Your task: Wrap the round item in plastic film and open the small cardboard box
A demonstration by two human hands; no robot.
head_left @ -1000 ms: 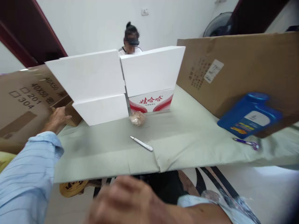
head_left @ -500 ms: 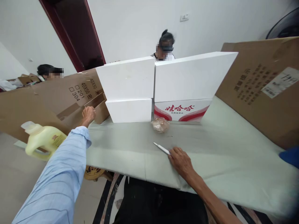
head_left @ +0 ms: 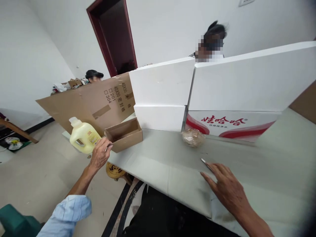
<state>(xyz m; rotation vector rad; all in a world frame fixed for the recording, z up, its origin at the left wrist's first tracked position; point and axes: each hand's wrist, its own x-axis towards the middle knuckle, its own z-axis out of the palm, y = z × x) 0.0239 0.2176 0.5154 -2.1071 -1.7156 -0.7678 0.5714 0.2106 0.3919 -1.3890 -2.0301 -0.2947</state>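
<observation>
My left hand (head_left: 100, 154) is at the near left corner of a small open cardboard box (head_left: 124, 134) on the table's left end, its fingers closed around a thin object I cannot make out. My right hand (head_left: 225, 187) lies flat on the pale green table cover (head_left: 158, 164), fingers spread over a slim white knife-like tool (head_left: 204, 162) whose tip shows beyond my fingertips. A crumpled brownish wad (head_left: 193, 137) lies on the table just beyond it.
White foam blocks (head_left: 163, 92) and a red-and-white printed carton (head_left: 229, 123) wall off the table's far side, with a person (head_left: 212, 41) behind. A large cardboard sheet (head_left: 93, 102) leans at left, a yellow jug (head_left: 84, 135) beside it. Another person (head_left: 93, 75) sits beyond it.
The view has swung left. My right hand came up from below, reached the knife-like tool and now covers it. My left hand drew back from behind the small box to its near corner.
</observation>
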